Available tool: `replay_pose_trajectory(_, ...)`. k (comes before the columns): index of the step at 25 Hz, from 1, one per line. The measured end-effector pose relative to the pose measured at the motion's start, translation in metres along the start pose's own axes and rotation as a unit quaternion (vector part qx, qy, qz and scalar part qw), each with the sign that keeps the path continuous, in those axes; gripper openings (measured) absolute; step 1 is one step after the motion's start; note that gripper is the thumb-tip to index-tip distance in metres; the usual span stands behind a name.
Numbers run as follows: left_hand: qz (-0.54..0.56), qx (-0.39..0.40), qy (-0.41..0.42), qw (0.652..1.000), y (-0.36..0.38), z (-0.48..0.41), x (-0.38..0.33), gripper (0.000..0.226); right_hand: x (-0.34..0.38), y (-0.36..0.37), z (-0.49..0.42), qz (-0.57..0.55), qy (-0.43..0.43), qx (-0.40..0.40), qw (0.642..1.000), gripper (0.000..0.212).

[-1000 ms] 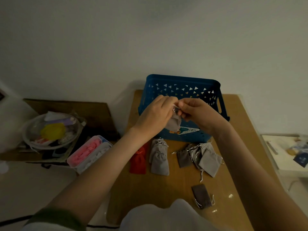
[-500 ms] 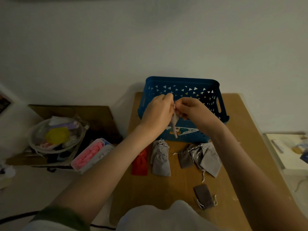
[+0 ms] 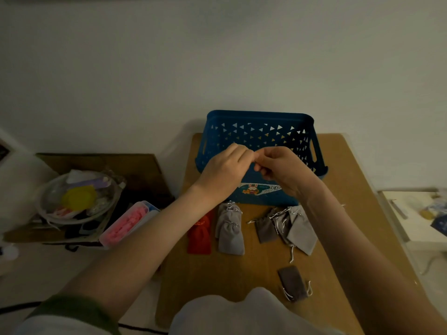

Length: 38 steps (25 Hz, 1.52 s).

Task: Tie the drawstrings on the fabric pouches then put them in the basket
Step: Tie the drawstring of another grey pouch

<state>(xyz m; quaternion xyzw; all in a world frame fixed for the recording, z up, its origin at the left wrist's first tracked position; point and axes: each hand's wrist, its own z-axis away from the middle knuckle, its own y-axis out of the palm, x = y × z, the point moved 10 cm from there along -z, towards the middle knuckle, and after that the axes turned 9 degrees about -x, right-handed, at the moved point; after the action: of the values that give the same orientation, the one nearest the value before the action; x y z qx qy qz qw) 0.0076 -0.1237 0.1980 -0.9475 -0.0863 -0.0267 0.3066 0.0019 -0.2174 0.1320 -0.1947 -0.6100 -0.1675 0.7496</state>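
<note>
Seven fabric pouches (image 3: pixel 281 226) are lying on the tabletop (image 3: pixel 242 274) in front of me. One red pouch (image 3: pixel 199 234) is sitting farthest left, with two light grey pouches (image 3: pixel 231 238) overlapping just beside it. Three grey pouches (image 3: pixel 302 228) are bunching together to the right, their cords trailing, and one dark pouch (image 3: pixel 291 282) is lying alone nearer my body.

One blue basket (image 3: pixel 260 117) is standing beyond them at the far edge, by the wall (image 3: pixel 217 56), with a cartoon sticker (image 3: pixel 252 189) showing on its near side. I am holding both hands above the basket, my left hand (image 3: pixel 227 170) and right hand (image 3: pixel 283 170) meeting fingertip to fingertip with the fingers curled in. I cannot tell whether they are pinching a cord or a pouch.

The tabletop is showing as plain brown wood. To my left, one clear bowl (image 3: pixel 48 213) holding a yellow piece and one clear box (image 3: pixel 150 211) of pink pieces are resting on a lower brown board (image 3: pixel 140 170). To my right, a pale surface (image 3: pixel 416 228) is carrying small blurred items.
</note>
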Motion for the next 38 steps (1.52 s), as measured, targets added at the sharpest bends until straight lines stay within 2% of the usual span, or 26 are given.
replay_pose_trajectory(3,0.003,0.021,0.058,0.998,0.005,0.005,-0.012,0.004,-0.012,0.002,0.0,-0.028,0.045,0.049,0.997,0.022)
replay_pose_trajectory(6,0.021,0.034,0.067,0.997,0.007,0.008,-0.015,0.014,-0.026,0.006,0.001,-0.07,0.095,0.096,0.988,0.022)
replay_pose_trajectory(9,0.029,0.042,0.101,0.994,0.007,0.013,-0.022,0.005,-0.032,0.008,0.001,-0.048,0.097,0.105,0.988,0.022)
replay_pose_trajectory(11,0.042,0.064,0.094,0.993,0.01,0.018,-0.019,0.008,-0.033,0.009,0.0,-0.027,0.083,0.112,0.99,0.023)
replay_pose_trajectory(12,0.065,0.075,0.054,0.994,0.013,0.017,-0.011,0.01,-0.033,0.01,0.0,-0.038,0.077,0.117,0.989,0.023)
replay_pose_trajectory(14,0.156,0.075,-0.127,0.977,0.015,0.013,0.016,0.012,-0.031,0.013,-0.001,-0.088,0.072,0.129,0.985,0.023)
replay_pose_trajectory(16,0.243,0.076,-0.338,0.906,0.022,0.021,0.047,0.01,-0.029,0.018,-0.002,-0.135,0.068,0.14,0.979,0.026)
replay_pose_trajectory(17,0.269,0.075,-0.406,0.87,0.025,0.026,0.055,0.011,-0.028,0.021,-0.002,-0.155,0.068,0.142,0.975,0.028)
replay_pose_trajectory(18,0.285,0.067,-0.448,0.845,0.027,0.03,0.06,0.017,-0.027,0.023,-0.003,-0.175,0.068,0.142,0.972,0.03)
replay_pose_trajectory(20,0.265,0.022,-0.481,0.835,0.023,0.034,0.068,0.032,-0.026,0.024,-0.004,-0.206,0.067,0.138,0.967,0.037)
replay_pose_trajectory(22,0.2,-0.025,-0.492,0.847,0.013,0.038,0.071,0.033,-0.023,0.025,-0.004,-0.22,0.059,0.132,0.965,0.036)
replay_pose_trajectory(24,0.178,-0.043,-0.489,0.853,0.009,0.038,0.066,0.02,-0.02,0.027,-0.005,-0.232,0.049,0.132,0.963,0.032)
replay_pose_trajectory(26,0.172,-0.054,-0.451,0.874,0.004,0.032,0.057,0.009,-0.018,0.03,-0.004,-0.241,0.042,0.132,0.961,0.032)
replay_pose_trajectory(28,0.143,-0.066,-0.378,0.912,-0.004,0.023,0.05,0.008,-0.017,0.03,-0.003,-0.246,0.036,0.134,0.959,0.035)
replay_pose_trajectory(30,0.093,-0.055,-0.271,0.956,-0.008,0.012,0.039,0.019,-0.018,0.029,-0.003,-0.238,0.027,0.14,0.961,0.037)
replay_pose_trajectory(32,0.057,-0.041,-0.194,0.978,-0.009,0.007,0.031,0.026,-0.019,0.027,-0.005,-0.212,0.01,0.138,0.967,0.028)
replay_pose_trajectory(35,0.068,-0.023,-0.185,0.98,-0.006,0.01,0.035,0.026,-0.02,0.021,-0.006,-0.185,0.002,0.109,0.977,0.018)
replay_pose_trajectory(36,0.1,-0.021,-0.212,0.972,-0.003,0.014,0.038,0.026,-0.019,0.019,-0.007,-0.179,-0.001,0.094,0.979,0.018)
replay_pose_trajectory(38,0.19,-0.011,-0.304,0.933,0.005,0.026,0.049,0.022,-0.021,0.013,-0.009,-0.164,-0.004,0.067,0.984,0.021)
